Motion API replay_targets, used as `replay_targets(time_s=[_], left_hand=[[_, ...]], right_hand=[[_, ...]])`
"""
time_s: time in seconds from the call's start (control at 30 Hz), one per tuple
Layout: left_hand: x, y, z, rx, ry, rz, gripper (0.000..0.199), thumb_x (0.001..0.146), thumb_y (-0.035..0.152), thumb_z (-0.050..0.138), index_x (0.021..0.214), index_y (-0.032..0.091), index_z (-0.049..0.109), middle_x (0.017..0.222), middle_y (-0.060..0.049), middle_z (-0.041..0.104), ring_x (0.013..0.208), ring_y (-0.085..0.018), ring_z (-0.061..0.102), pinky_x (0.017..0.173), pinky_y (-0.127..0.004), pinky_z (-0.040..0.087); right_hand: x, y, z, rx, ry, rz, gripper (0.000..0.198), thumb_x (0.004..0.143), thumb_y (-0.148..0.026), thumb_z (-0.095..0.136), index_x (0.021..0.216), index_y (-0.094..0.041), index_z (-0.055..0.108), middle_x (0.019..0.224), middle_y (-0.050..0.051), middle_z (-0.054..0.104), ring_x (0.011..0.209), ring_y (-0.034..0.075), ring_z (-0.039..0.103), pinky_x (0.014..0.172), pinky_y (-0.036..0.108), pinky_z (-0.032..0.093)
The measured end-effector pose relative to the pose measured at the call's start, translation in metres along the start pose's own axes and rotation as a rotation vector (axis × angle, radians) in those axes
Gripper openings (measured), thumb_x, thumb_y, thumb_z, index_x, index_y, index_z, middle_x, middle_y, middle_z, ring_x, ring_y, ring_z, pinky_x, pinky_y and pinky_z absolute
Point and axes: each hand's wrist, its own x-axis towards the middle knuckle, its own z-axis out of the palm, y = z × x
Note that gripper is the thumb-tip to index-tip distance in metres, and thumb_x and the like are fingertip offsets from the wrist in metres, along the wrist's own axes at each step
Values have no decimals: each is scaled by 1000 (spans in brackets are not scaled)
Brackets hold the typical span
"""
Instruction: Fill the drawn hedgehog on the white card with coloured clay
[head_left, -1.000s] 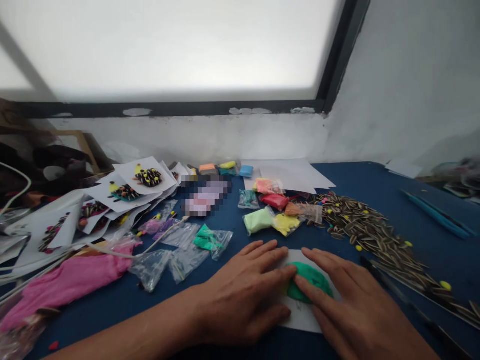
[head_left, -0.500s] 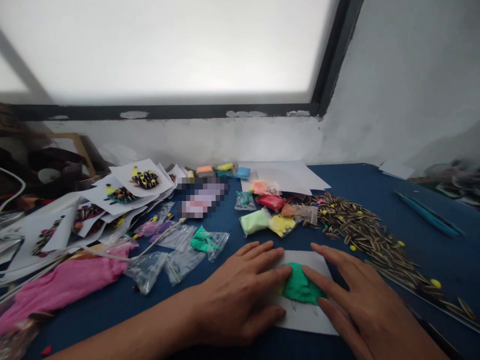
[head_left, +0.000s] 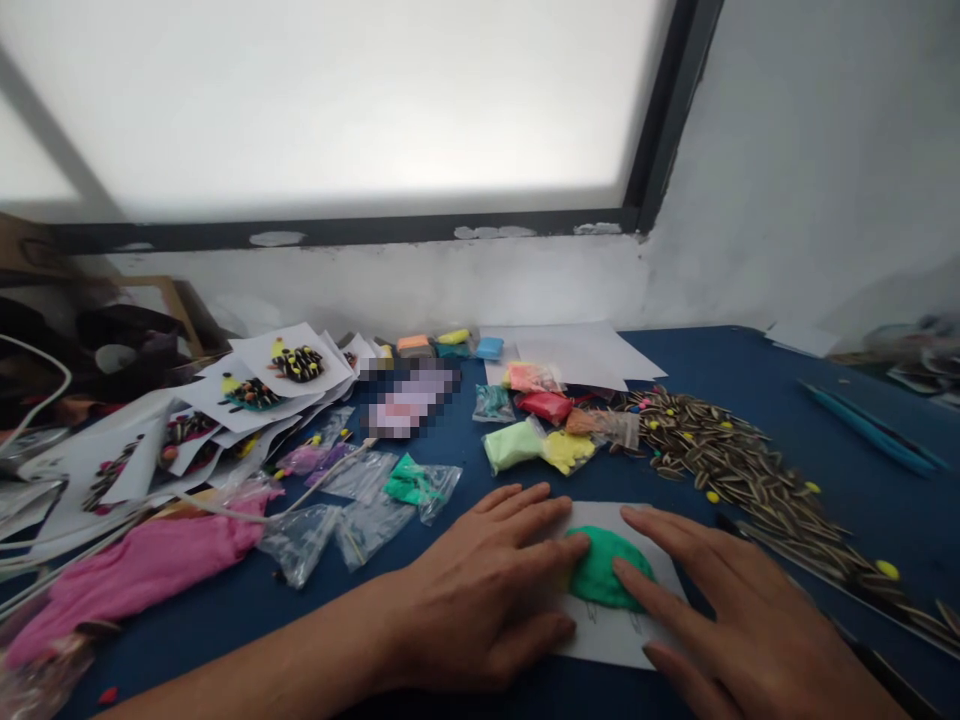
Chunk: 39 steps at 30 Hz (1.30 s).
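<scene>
A flattened patch of green modelling clay (head_left: 606,575) lies on a small white paper card (head_left: 600,640) in front of me. Pencil lines show on the card below the clay. My left hand (head_left: 480,580) rests on the card's left side, fingers stretched out, its index fingertip touching the clay's upper left edge. Some yellow by the clay is mostly hidden under that hand. From the right, my right hand (head_left: 739,610) lies with fingers spread, the index fingertip on the clay's right part and the thumb at the card's lower right.
Striped sunflower seeds (head_left: 757,480) are heaped at the right, near blue tweezers (head_left: 870,425). Bagged clay (head_left: 517,443) lies ahead. At the left are pink clay (head_left: 150,570), clear bags (head_left: 300,540), a cable and stacked decorated cards (head_left: 281,360). White sheets (head_left: 585,355) lie by the wall.
The clay looks smoother and spreads a little further right. My right index finger has moved slightly down and right over it, and the right thumb sits lower. My left hand is nearly still.
</scene>
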Motion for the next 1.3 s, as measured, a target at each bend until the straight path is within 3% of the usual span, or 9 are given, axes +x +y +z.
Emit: replay_targets(time_s=[0.17,0.3,0.47,0.77,0.93,1.1,1.3], left_hand=[[0,0,0,-3,2,5,57,88,36,58,141,23,42,150,-11,39,140,-31,33,117,-50,23],[1,-1,1,3,8,16,57,88,36,58,141,23,43,150,-11,40,140,-31,34,117,-49,23],[0,-1,2,20,7,15,56,89,37,57,141,22,43,149,-12,40,140,-30,34,117,-48,23],[-1,-1,2,22,34,38,55,88,37,57,140,22,43,147,-12,43,136,-30,39,116,-48,25],[0,-1,2,23,35,33,58,87,35,59,141,22,41,146,-12,45,135,-30,41,116,-47,25],[0,0,1,31,22,24,59,87,35,59,143,28,41,145,-10,44,134,-32,41,114,-49,27],[0,1,1,56,15,31,49,90,34,56,139,32,46,144,-10,45,131,-32,44,111,-50,30]], right_hand=[[4,-2,-4,-21,-69,-53,35,89,-30,51,119,-21,68,124,18,64,112,28,62,80,42,57],[7,-1,-3,-59,-69,-99,37,89,-38,50,115,-22,70,122,18,66,111,29,63,78,42,57],[7,-4,-4,-123,-59,-105,32,89,-28,50,111,-20,72,120,18,68,110,30,63,79,42,55],[0,-5,-6,-68,-49,-44,26,93,-30,50,106,-20,71,122,10,69,112,24,62,88,37,48],[0,-4,-7,-94,6,-30,27,93,-24,47,103,-16,70,116,14,70,107,25,64,84,37,50],[3,-3,-3,-161,-16,-41,35,91,-29,45,117,-17,67,121,18,67,108,29,64,80,41,53],[3,-4,-3,-146,-24,-21,30,91,-25,46,107,-20,71,119,15,68,108,28,64,81,40,52]])
